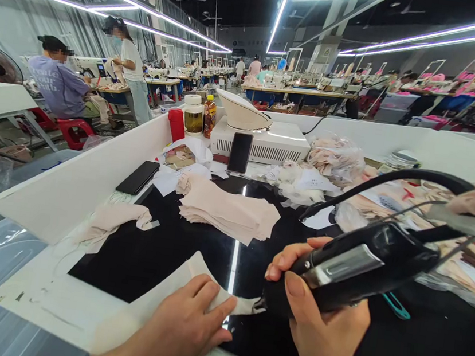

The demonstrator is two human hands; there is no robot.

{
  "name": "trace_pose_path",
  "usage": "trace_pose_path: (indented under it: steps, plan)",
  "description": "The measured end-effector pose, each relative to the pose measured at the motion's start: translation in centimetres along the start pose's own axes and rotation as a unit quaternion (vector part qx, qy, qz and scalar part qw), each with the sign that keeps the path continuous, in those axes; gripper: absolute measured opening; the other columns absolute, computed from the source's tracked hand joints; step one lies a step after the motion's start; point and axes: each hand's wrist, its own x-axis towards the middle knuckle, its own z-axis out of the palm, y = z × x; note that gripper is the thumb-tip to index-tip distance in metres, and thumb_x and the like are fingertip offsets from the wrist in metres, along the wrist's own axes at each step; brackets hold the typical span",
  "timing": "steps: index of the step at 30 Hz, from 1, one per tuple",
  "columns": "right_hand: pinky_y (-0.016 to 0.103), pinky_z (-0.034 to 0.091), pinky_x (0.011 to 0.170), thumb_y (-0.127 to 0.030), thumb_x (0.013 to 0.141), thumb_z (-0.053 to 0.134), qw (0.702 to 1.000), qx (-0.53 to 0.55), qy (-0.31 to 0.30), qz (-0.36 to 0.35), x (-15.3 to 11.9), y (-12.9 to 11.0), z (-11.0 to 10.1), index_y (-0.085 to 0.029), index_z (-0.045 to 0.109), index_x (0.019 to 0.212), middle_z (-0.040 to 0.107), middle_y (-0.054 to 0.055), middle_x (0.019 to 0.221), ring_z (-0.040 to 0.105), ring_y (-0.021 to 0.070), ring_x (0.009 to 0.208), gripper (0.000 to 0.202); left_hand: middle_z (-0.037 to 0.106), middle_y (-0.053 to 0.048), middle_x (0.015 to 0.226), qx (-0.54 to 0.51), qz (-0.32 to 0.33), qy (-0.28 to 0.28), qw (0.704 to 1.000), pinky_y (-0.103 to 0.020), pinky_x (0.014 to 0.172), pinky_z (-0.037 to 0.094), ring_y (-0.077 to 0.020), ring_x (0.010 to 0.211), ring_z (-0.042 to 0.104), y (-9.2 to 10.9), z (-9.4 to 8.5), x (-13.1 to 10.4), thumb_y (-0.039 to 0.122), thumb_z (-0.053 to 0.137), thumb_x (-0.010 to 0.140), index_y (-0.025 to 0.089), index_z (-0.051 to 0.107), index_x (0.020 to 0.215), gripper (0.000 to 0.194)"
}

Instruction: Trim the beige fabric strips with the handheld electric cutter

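My left hand (pixel 185 324) lies on a strip of pale cream fabric (pixel 195 268), fingers extended and pressing it against the black tabletop (pixel 157 266). My right hand (pixel 319 321) is wrapped round a black corded handheld electric tool (pixel 352 267) with a shiny metal plate on its side. The tool is tilted, and its small metal tip meets the narrow right end of the fabric strip. Beyond my hands sits a stack of pale pink fabric pieces (pixel 225 208). A crumpled pink fabric piece (pixel 117 221) rests left of the stack.
A thick black cable (pixel 393 177) arches at the right beside a blurred pale shape. Behind stand a white machine box (pixel 263 141), phones (pixel 239 152), a jar (pixel 193 116) and a bottle (pixel 209 117). Bagged fabric (pixel 335 155) lies back right. A low white wall (pixel 90 177) edges the table.
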Motion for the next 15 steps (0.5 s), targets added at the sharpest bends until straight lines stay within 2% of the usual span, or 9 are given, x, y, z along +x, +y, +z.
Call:
trace_pose_path:
  steps: [3, 8, 15]
  plan:
    - [0.027, 0.061, 0.061, -0.029, 0.088, 0.086, 1.000, -0.005, -0.017, -0.002, 0.0, 0.1, -0.5, -0.028, 0.061, 0.116, 0.071, -0.003, 0.081, 0.068, 0.0140, 0.065, 0.037, 0.068, -0.008, 0.103, 0.003, -0.002, 0.003, 1.000, -0.036, 0.086, 0.061, -0.0271, 0.097, 0.066, 0.1, 0.2, -0.1, 0.047, 0.087, 0.090, 0.017, 0.060, 0.132, 0.058]
    - [0.031, 0.062, 0.063, -0.025, 0.090, 0.083, 0.999, -0.011, -0.038, 0.008, 0.2, 0.3, -1.1, -0.029, 0.061, 0.119, 0.071, -0.003, 0.084, 0.069, 0.0148, 0.065, 0.036, 0.069, -0.008, 0.105, 0.010, 0.003, 0.020, 1.000, -0.035, 0.088, 0.058, -0.0272, 0.101, 0.065, 0.3, 0.6, -0.3, 0.049, 0.083, 0.093, 0.016, 0.060, 0.133, 0.057]
    - [0.033, 0.060, 0.065, -0.031, 0.088, 0.085, 0.999, 0.026, -0.029, 0.025, 0.7, 0.4, 0.8, -0.029, 0.060, 0.116, 0.070, -0.004, 0.082, 0.067, 0.0144, 0.063, 0.037, 0.071, -0.007, 0.103, 0.028, 0.023, 0.065, 0.997, -0.034, 0.091, 0.054, -0.0245, 0.098, 0.063, 0.6, 0.8, 0.0, 0.049, 0.075, 0.101, 0.014, 0.064, 0.128, 0.046]
